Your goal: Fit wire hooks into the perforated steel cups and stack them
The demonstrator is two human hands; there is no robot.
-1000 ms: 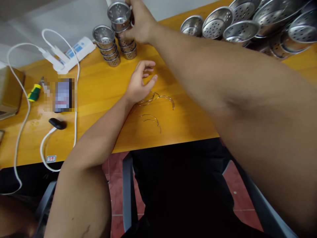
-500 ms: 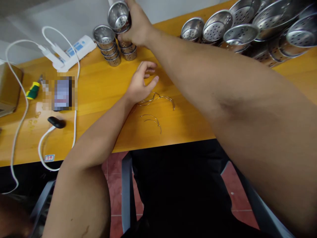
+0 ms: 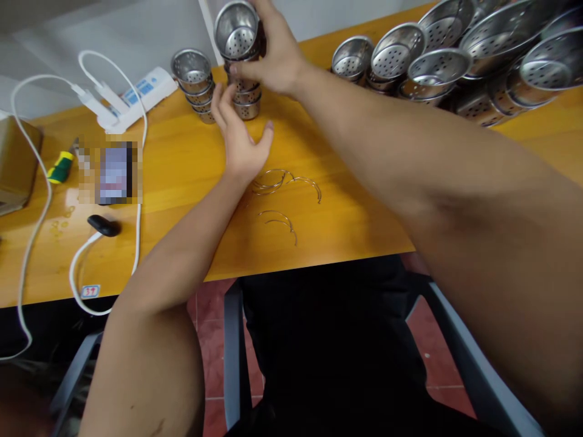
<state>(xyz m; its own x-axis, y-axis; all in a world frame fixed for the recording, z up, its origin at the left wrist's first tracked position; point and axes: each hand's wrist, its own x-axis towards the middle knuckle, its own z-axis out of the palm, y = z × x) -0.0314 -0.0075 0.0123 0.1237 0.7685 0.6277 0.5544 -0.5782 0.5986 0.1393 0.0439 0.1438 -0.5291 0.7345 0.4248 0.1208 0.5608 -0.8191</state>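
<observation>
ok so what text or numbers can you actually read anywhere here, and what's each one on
"34" or "39", red digits, second one unclear: on the small white sticker at the table's front edge.
Blue label patches on the white power strip: too small to read.
Phone screen: pixelated, unreadable.
Perforated steel cup in the right hand, the cup stacks and the left hand: no markings visible.

Bright, even overhead light gives soft shadows on the orange worktop [image 3: 182, 152] and glare on the perforated steel cups [image 3: 437, 60], while wide-angle distortion bends the edges and a pixelated patch [image 3: 112, 173] hides one object.
</observation>
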